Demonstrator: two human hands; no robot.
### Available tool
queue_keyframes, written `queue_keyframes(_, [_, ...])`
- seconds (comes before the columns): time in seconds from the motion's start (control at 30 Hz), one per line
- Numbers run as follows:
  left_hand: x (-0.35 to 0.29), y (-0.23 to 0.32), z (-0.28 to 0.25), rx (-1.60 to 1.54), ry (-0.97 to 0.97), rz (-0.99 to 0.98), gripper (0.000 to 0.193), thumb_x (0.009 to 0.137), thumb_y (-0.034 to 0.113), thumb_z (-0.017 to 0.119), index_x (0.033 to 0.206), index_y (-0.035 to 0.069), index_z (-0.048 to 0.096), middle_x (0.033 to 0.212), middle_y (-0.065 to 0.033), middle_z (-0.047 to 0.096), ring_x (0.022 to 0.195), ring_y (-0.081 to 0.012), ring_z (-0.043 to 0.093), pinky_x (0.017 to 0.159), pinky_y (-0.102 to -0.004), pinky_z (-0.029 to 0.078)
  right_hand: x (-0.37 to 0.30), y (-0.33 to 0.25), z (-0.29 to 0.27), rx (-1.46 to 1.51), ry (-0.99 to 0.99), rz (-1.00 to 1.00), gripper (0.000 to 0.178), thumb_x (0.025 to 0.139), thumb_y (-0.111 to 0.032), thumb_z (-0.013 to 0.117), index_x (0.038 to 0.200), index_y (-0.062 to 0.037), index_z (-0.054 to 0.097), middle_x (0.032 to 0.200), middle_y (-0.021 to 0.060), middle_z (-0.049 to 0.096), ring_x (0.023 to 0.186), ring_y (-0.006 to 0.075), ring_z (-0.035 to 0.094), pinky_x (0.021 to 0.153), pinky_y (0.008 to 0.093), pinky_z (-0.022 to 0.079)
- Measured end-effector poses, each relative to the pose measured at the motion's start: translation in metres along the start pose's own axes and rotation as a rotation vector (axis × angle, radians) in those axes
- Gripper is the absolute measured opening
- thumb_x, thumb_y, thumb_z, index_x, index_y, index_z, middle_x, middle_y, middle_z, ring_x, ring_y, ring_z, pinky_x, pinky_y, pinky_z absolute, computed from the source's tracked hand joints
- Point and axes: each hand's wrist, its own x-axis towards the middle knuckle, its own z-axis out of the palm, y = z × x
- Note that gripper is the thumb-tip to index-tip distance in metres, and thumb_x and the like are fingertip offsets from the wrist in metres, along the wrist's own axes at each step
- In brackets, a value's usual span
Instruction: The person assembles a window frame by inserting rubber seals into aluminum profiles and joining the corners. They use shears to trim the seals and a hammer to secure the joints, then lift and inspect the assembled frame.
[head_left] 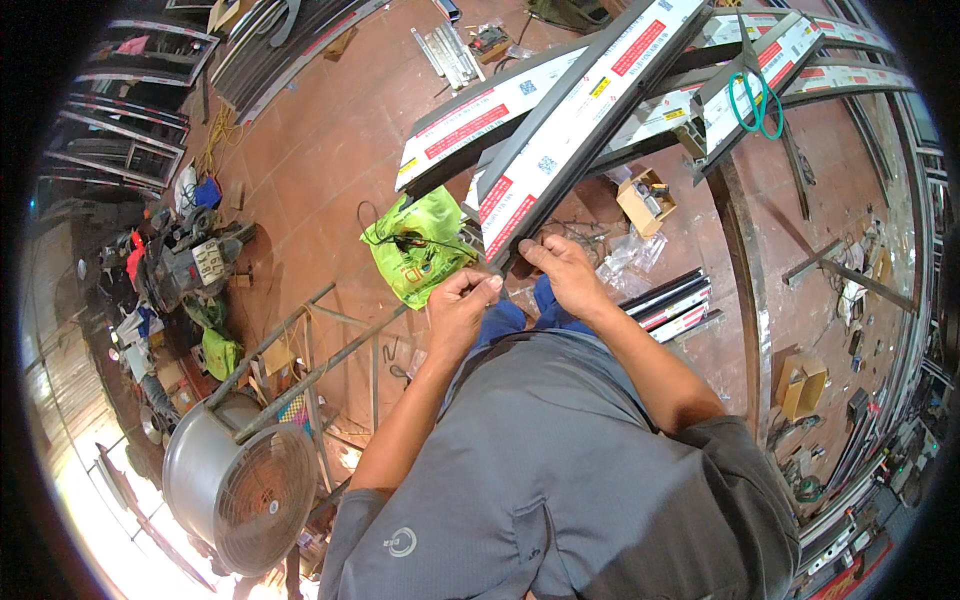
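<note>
A long metal profile (570, 130) with white film and red labels slants from the top toward me. Its near end lies between my hands. My left hand (462, 305) is closed at that end, fingers curled in a pinch; what is in them is too small to make out. The thumb and fingers of my right hand (565, 272) grip the profile's dark side edge near the same end. Beneath it, further profiles (480, 115) cross at angles. Green-handled scissors (755, 105) rest on a short profile piece (760, 85) at the upper right.
A bright green plastic bag (415, 250) is left of the profile's end. A small cardboard box (645, 202) sits to the right, another box (800, 387) farther right. At lower left stand a large drum fan (240, 490) and metal rails (320, 375). Profiles (270, 60) lie upper left.
</note>
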Motion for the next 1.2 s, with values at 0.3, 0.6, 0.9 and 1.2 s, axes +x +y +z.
queue_keyframes(0.3, [0.000, -0.008, -0.008, 0.055, -0.055, -0.013, 0.018, 0.095, 0.014, 0.079, 0.101, -0.002, 0.075, 0.091, -0.0042, 0.074, 0.084, -0.0113, 0.065, 0.080, -0.0270, 0.052, -0.013, 0.002, 0.015, -0.104, 0.035, -0.016, 0.029, 0.108, -0.027, 0.065, 0.110, 0.0013, 0.068, 0.094, 0.0071, 0.073, 0.087, 0.0139, 0.069, 0.081, 0.0312, 0.055])
queue_keyframes(0.6, [0.013, -0.027, -0.010, -0.019, -0.125, 0.086, 0.015, 0.097, 0.011, 0.076, 0.101, -0.003, 0.075, 0.090, -0.0046, 0.074, 0.077, -0.0107, 0.066, 0.071, -0.0273, 0.054, -0.003, 0.020, 0.029, 0.062, 0.234, -0.134, 0.027, 0.103, -0.025, 0.071, 0.095, -0.0001, 0.066, 0.086, 0.0006, 0.064, 0.081, 0.0063, 0.056, 0.070, 0.0281, 0.049])
queue_keyframes(0.9, [0.028, -0.004, -0.006, 0.114, -0.145, 0.158, 0.021, 0.099, 0.020, 0.074, 0.107, 0.000, 0.075, 0.091, -0.0030, 0.074, 0.078, -0.0094, 0.065, 0.072, -0.0279, 0.055, 0.000, 0.001, 0.044, 0.170, 0.267, -0.207, 0.017, 0.105, -0.017, 0.065, 0.117, -0.0042, 0.066, 0.100, 0.0006, 0.069, 0.091, 0.0099, 0.065, 0.081, 0.0283, 0.052])
queue_keyframes(1.2, [0.075, 0.082, -0.071, -0.058, -0.258, 0.061, 0.041, 0.105, 0.041, 0.066, 0.111, 0.000, 0.069, 0.100, -0.0084, 0.073, 0.083, -0.0135, 0.069, 0.072, -0.0276, 0.056, -0.063, -0.001, 0.066, 0.130, 0.125, -0.161, 0.022, 0.105, -0.019, 0.065, 0.120, -0.0035, 0.066, 0.102, 0.0004, 0.068, 0.090, 0.0103, 0.062, 0.083, 0.0287, 0.051])
